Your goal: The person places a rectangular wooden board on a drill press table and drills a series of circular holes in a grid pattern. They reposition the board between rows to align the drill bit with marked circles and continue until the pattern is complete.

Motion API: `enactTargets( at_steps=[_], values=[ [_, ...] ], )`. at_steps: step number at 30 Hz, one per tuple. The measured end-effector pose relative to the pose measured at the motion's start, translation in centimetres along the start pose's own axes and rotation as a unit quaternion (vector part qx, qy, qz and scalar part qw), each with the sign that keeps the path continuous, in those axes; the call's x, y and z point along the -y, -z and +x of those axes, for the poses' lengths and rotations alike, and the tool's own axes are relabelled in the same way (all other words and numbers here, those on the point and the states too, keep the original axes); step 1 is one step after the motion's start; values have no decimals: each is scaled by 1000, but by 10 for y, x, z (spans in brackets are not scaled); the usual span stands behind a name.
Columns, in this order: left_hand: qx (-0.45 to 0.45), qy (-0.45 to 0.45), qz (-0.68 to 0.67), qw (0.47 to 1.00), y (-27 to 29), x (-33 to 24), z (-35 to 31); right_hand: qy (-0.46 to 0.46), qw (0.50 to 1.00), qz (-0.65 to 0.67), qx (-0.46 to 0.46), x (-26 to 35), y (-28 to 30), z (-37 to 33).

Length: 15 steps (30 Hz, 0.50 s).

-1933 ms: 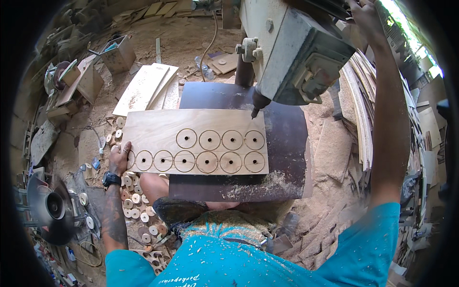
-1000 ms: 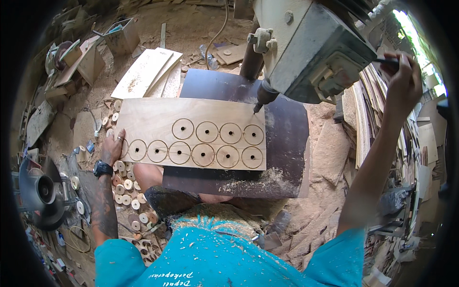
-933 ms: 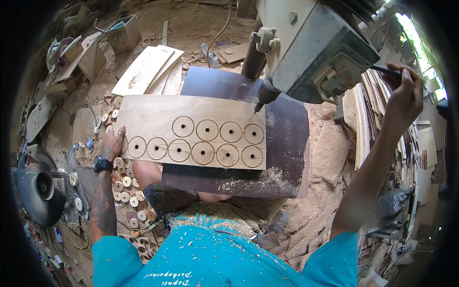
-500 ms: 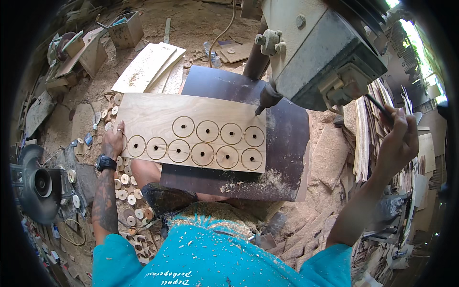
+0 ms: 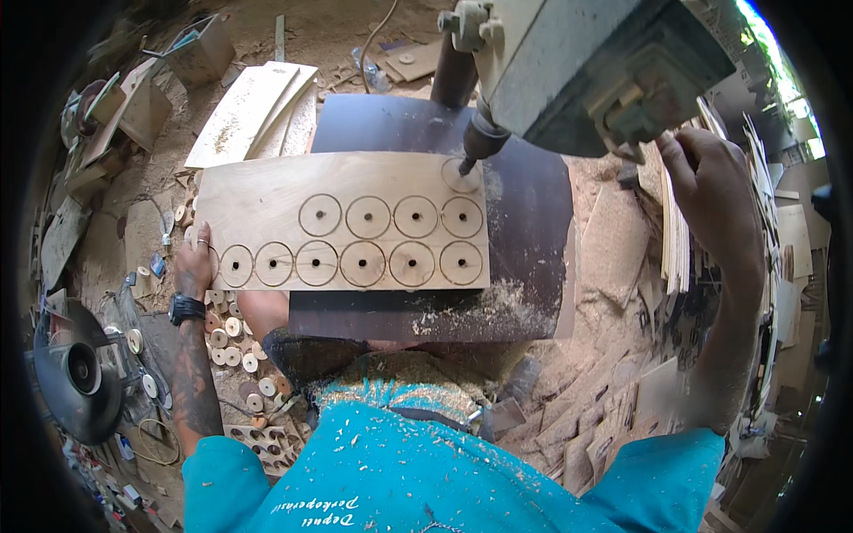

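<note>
A pale plywood board [image 5: 253, 191] lies on the dark tabletop [image 5: 524, 240], marked with several round grooves, each with a dark hole at its centre. My left hand [image 5: 193, 265] grips the board's left edge, thumb on top. Over the far right corner stands the drill press [image 5: 569, 75], its chuck [image 5: 484, 133] lowered. The cutter tip [image 5: 466, 167] touches the board inside a faint ring. My right hand [image 5: 706, 182] is closed beside the drill press head, round its feed lever, which the hand now largely hides.
Loose wooden discs [image 5: 233, 327] lie on the floor at left, near a black fan [image 5: 80, 369]. Pale offcut boards [image 5: 244, 111] rest beyond the plywood. Sawdust [image 5: 498, 311] covers the tabletop's near part. Stacked wood strips [image 5: 673, 222] stand at right.
My right hand has shifted with the lever, and the chuck has come down onto the board. A faint new ring shows around the cutter. My left hand keeps its hold; the view has shifted slightly.
</note>
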<state>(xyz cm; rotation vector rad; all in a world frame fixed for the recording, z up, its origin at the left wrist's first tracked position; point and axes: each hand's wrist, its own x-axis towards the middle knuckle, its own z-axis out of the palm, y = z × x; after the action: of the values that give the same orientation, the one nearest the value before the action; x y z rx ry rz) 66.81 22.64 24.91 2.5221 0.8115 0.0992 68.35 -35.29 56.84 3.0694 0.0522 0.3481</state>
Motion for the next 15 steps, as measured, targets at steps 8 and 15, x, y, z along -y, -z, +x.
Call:
enactTargets(
  at_steps=[8, 15],
  values=[
    [7, -30, 28, 999, -3, 8, 8, -78, 971, 199, 109, -3, -26, -6],
    [-14, -48, -23, 999, 0, 0, -3, -221, 861, 426, 169, 1, -43, -14]
  ],
)
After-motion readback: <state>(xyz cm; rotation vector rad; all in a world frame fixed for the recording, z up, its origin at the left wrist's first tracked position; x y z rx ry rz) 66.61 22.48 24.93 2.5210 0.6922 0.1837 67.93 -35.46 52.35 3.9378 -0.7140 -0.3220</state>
